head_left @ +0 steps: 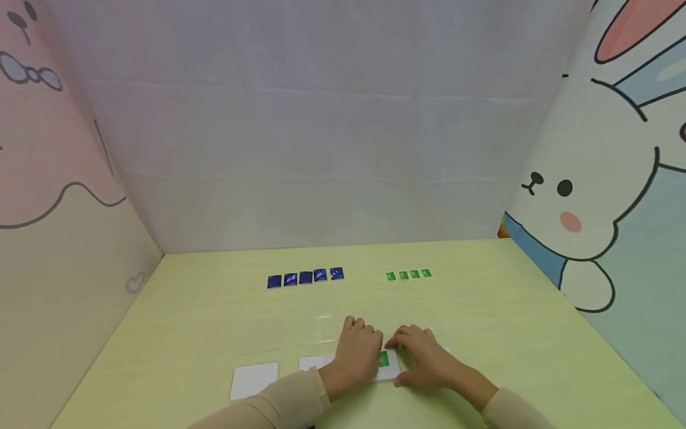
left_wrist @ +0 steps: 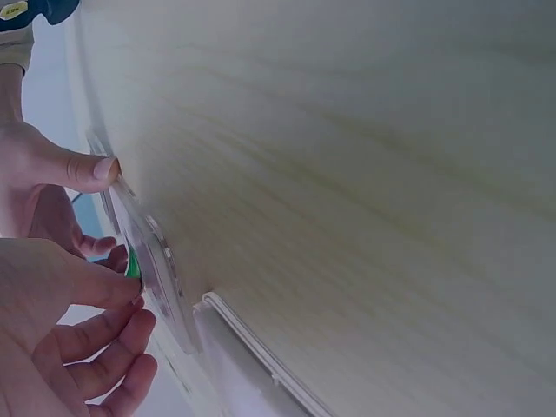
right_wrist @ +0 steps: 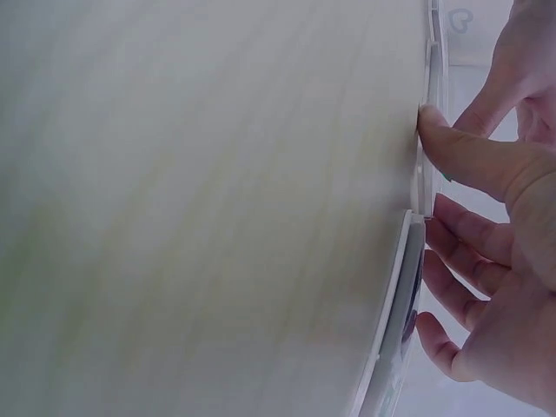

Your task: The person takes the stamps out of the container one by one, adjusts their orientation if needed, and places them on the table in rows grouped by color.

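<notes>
Left hand (head_left: 360,351): fingers curled, thumb and fingertips together, pinching the green square (head_left: 383,358) at its left edge, on the white tile (head_left: 393,370). Right hand (head_left: 423,360): clamped on the same tile's right end, thumb at near edge, fingers toward far side. More white tiles (head_left: 254,380) to the left; clear squares (head_left: 320,329) beyond. Far side: five dark-blue squares (head_left: 305,277) left, four small green squares (head_left: 404,275) right, on the yellow-green tabletop (head_left: 177,322).
</notes>
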The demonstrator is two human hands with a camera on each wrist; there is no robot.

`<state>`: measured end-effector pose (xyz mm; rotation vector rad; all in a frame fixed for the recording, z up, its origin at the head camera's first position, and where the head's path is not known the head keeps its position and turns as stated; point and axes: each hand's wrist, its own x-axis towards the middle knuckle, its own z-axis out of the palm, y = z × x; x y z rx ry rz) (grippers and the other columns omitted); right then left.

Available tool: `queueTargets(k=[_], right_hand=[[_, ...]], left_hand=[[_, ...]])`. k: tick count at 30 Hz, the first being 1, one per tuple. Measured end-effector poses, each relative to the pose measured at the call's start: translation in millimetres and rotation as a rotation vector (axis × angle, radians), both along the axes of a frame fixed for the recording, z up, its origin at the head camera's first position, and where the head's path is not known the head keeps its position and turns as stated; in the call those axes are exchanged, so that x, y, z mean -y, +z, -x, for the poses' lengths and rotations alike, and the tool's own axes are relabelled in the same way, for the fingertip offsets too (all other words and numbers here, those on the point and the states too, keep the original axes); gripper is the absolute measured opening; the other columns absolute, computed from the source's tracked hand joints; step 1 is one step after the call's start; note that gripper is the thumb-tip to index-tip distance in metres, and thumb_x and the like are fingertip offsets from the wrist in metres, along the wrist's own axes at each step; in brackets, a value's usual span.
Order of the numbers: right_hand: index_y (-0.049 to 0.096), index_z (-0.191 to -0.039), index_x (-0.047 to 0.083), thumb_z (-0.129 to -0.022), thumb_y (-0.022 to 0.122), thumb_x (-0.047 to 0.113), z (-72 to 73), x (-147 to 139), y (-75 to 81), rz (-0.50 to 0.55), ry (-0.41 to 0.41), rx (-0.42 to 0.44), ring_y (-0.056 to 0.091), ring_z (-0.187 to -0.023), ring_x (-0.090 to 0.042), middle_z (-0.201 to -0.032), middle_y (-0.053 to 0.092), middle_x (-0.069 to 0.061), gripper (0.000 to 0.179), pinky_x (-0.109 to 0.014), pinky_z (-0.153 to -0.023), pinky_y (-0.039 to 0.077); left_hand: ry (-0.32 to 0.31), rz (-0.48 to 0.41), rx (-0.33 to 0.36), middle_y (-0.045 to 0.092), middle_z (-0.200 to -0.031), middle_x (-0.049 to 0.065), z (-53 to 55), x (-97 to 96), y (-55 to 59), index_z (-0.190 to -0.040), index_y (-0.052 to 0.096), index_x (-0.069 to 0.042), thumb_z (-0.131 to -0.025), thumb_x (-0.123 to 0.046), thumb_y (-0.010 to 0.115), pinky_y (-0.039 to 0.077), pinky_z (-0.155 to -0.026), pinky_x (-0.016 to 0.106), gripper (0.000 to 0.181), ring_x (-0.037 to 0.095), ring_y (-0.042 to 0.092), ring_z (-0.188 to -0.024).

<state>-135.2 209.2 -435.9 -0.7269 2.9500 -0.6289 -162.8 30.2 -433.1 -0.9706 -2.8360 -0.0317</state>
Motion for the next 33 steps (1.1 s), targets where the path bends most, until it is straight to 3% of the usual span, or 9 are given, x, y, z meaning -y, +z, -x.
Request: queueTargets(k=[14, 27, 33], right_hand=[[0.064, -0.109, 0.015, -0.066, 0.084, 0.039, -0.9, -2.0, -4.3, 0.01, 0.014, -0.047, 0.049, -0.097, -0.009, -0.107, 0.06, 0.007, 0.052, -0.026, -0.077, 0.029], [0.064, -0.109, 0.017, -0.067, 0.083, 0.041, 0.2, -2.0, -6.4, 0.01, 0.019, -0.018, 0.047, -0.096, -0.007, -0.108, 0.06, 0.008, 0.052, -0.026, -0.076, 0.027], [0.064, -0.109, 0.017, -0.066, 0.084, 0.041, 0.1, -2.0, -5.7, 0.004, 0.022, -0.023, 0.047, -0.096, -0.007, -0.108, 0.06, 0.008, 0.053, -0.026, -0.076, 0.027]], left_hand=[[-0.047, -0.096, -0.03, 0.06, -0.068, -0.009, 4.6, 6.8, 3.7, -0.075, 0.062, -0.023, -0.082, -0.028, 0.068, 0.035, -0.084, 0.033, 0.01, 0.011, 0.045, -0.07], [-0.04, -0.102, -0.115, 0.059, -0.067, -0.008, 11.9, 13.5, 18.2, -0.074, 0.062, -0.023, -0.081, -0.027, 0.069, 0.035, -0.081, 0.031, 0.011, 0.012, 0.044, -0.069], [-0.034, -0.096, -0.116, 0.059, -0.068, -0.007, 15.5, 13.9, 23.2, -0.075, 0.063, -0.022, -0.081, -0.026, 0.069, 0.035, -0.084, 0.032, 0.01, 0.012, 0.043, -0.07]])
